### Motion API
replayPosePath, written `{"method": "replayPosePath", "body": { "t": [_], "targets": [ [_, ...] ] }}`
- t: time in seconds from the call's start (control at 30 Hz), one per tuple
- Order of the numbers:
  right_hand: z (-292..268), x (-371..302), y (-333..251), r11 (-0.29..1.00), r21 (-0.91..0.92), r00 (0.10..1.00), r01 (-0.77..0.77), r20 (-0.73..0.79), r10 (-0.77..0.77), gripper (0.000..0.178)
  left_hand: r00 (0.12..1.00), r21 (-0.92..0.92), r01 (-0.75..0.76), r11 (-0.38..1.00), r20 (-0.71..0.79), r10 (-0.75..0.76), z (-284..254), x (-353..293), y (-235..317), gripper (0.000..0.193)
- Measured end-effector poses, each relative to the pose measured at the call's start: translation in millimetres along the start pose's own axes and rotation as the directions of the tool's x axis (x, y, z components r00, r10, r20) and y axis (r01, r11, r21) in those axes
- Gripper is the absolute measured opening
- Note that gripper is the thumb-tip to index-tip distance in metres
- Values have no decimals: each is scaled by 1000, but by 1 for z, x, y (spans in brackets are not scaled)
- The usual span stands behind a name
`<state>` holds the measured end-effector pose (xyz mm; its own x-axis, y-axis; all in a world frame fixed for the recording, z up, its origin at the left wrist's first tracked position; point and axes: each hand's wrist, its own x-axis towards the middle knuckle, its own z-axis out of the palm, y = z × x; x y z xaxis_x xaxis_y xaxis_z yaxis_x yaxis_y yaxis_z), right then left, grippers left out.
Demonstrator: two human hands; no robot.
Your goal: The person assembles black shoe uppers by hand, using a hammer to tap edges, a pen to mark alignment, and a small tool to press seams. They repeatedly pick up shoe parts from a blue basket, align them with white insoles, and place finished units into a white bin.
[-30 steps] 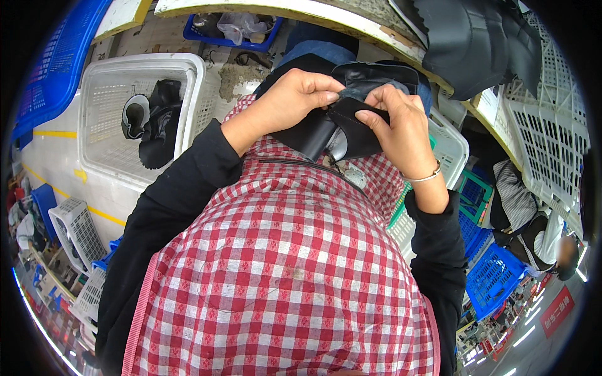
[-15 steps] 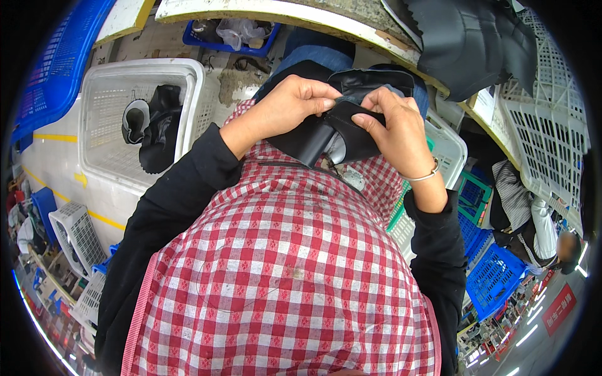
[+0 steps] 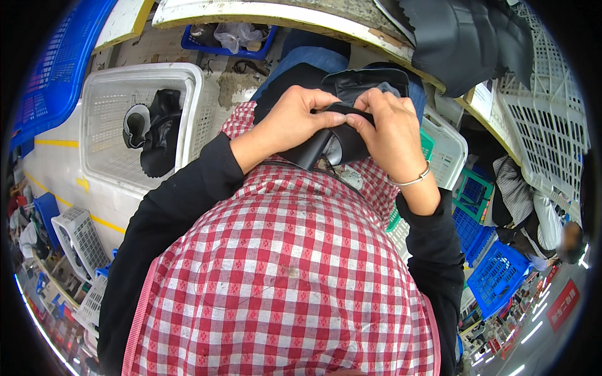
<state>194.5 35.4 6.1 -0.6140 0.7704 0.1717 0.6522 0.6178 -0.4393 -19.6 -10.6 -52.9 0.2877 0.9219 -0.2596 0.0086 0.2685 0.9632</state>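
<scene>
A black leather piece (image 3: 303,152), seemingly a boot upper with a pale lining, lies over my lap. My left hand (image 3: 293,122) pinches its upper edge between thumb and fingers. Close beside it, my right hand (image 3: 394,131) grips the same edge, with the two thumb tips almost meeting. The leather is folded up between the hands, and my fingers hide part of that fold. Behind the hands, more black leather (image 3: 357,79) with a grey inner side rests on my legs. A red-and-white checked apron (image 3: 282,250) covers my front.
At left stands a white basket (image 3: 103,156) holding similar black leather pieces (image 3: 162,135). Ahead runs a worn table edge (image 3: 282,17), with black leather (image 3: 467,44) overhanging it at right. A blue tray (image 3: 266,49) sits beneath. Blue crates (image 3: 498,279) and a person (image 3: 545,225) are at right.
My hands have come closer together, the right one shifting left. The leather edge between them is now folded up, where it lay flatter before.
</scene>
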Motion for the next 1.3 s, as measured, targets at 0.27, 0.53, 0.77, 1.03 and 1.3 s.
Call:
{"method": "replayPosePath", "body": {
  "t": [0.27,0.53,0.77,1.03,1.3],
  "targets": [
    [-25,-22,15,718,376,806,-586,364,467,32,996,48,-65,997,57,62,-14,2,-8,24],
    [-13,-29,10,754,416,861,-508,231,453,32,956,184,-159,970,274,104,-20,22,6,29],
    [-12,-32,7,771,385,862,-507,214,460,32,954,266,-148,952,291,67,-13,30,7,29],
    [-2,-38,8,784,353,860,-510,184,476,34,970,262,-105,959,238,42,-7,26,14,32],
    [-2,-37,4,819,326,880,-473,124,459,38,942,442,-191,877,332,38,-5,37,31,29]
  ]
}}
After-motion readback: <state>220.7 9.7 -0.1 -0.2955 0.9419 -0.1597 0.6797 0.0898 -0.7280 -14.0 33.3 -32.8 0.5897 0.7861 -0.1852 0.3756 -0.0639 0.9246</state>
